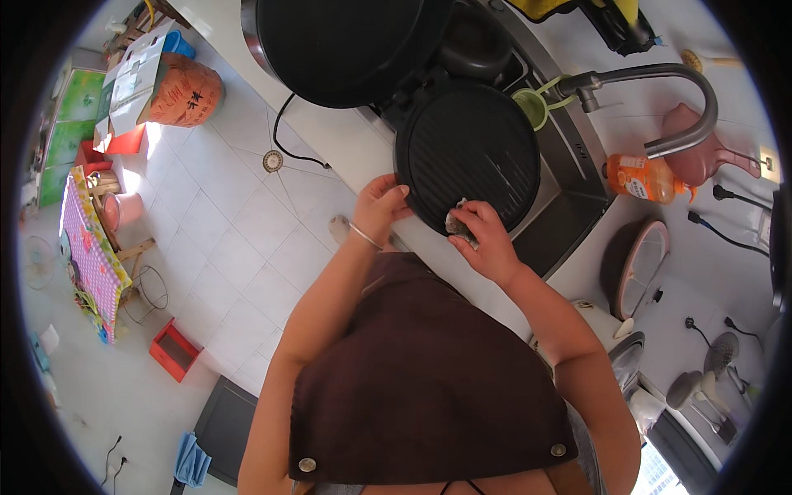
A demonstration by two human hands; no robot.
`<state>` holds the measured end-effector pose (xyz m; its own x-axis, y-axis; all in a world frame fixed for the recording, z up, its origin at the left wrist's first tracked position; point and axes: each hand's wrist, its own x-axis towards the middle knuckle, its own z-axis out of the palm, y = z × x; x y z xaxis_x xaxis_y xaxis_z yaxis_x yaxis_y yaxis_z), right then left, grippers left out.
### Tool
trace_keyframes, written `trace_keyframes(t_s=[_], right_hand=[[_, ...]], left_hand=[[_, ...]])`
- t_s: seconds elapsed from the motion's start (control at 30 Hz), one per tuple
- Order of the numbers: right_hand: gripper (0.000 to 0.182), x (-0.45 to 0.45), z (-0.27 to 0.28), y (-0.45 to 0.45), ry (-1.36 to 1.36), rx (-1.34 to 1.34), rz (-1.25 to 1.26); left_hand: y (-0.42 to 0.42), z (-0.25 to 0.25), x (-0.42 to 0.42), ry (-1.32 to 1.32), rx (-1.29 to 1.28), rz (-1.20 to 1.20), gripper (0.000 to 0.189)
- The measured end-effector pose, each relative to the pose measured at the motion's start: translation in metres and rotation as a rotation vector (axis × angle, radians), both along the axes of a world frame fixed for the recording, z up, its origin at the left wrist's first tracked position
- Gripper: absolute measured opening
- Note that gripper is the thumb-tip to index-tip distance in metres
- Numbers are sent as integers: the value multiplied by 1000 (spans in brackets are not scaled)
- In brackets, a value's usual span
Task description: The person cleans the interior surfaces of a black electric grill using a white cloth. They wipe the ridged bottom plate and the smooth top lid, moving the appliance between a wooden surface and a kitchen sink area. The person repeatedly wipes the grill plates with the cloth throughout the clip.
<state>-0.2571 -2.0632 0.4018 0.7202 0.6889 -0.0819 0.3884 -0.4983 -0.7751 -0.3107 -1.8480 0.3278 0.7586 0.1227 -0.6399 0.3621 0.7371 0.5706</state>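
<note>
A round black electric griddle with a ridged plate lies opened over the counter and the sink edge, its wide dark lid tilted back at the top. My left hand grips the plate's left rim, thumb on top. Pinched in the fingers of my right hand is a crumpled, wet-looking greyish wad, perhaps a cloth or scouring pad, against the plate's near edge. Whitish streaks show on the ridges. A black power cord hangs from the appliance over the counter's edge.
Right of the griddle are a steel sink, a curved faucet, a green strainer and an orange pump bottle. A dark bowl or basin leans against the wall. Left, on the tiled floor, stand a large orange-wrapped container and a red box.
</note>
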Motion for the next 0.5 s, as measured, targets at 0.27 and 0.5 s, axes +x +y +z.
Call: trace_keyframes(t_s=[0.27,0.5], right_hand=[[17,-3,-25,7,-158,6,-57],[9,26,-19,69,-191,-12,62]], left_hand=[[1,5,1,8,17,-17,35],[1,8,-1,32,72,-18,36]])
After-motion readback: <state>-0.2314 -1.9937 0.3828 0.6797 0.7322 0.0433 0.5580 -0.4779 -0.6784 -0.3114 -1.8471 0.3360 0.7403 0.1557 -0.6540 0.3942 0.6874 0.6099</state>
